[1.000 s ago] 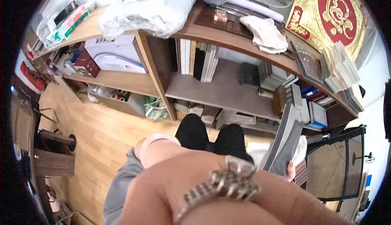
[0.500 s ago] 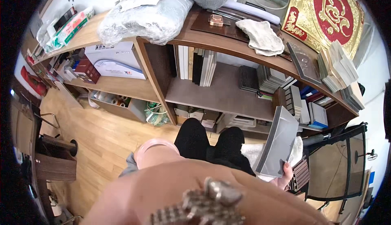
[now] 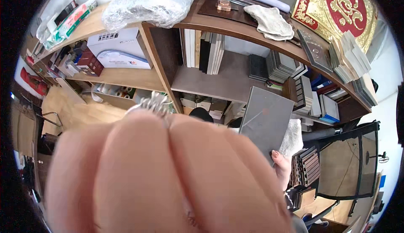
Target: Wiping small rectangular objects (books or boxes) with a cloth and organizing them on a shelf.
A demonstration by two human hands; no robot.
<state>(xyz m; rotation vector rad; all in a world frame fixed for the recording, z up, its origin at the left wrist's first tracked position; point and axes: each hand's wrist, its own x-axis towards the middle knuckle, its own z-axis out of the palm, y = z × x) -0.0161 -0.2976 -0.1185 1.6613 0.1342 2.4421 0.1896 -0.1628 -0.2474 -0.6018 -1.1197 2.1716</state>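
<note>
My left hand point(image 3: 168, 174) fills the lower middle, very close and partly blurred. Its fingers lie side by side, stretched out, with their tips beyond the picture; nothing shows in them. A silver bracelet point(image 3: 154, 103) shows past its upper edge. At the right, my right hand point(image 3: 283, 165) grips a flat grey rectangular slab point(image 3: 267, 117) by its lower edge, thumb on the face. That face carries a pale diagonal line and a small reddish mark. Behind the slab is a white cloth point(image 3: 293, 138), bunched against it; how the other fingers hold it is hidden.
A long wooden shelf unit point(image 3: 235, 75) stands ahead, with sample boards and boxes inside. On top lie a plastic-wrapped package point(image 3: 149, 7), another white cloth point(image 3: 269, 22) and a gold-and-red panel point(image 3: 336, 9). A black mesh chair point(image 3: 347, 165) stands right, beside stacked samples point(image 3: 307, 167).
My left hand has swung up close, now covering my lap and much of the floor. The slab in my right hand has turned from edge-on to show its broad face.
</note>
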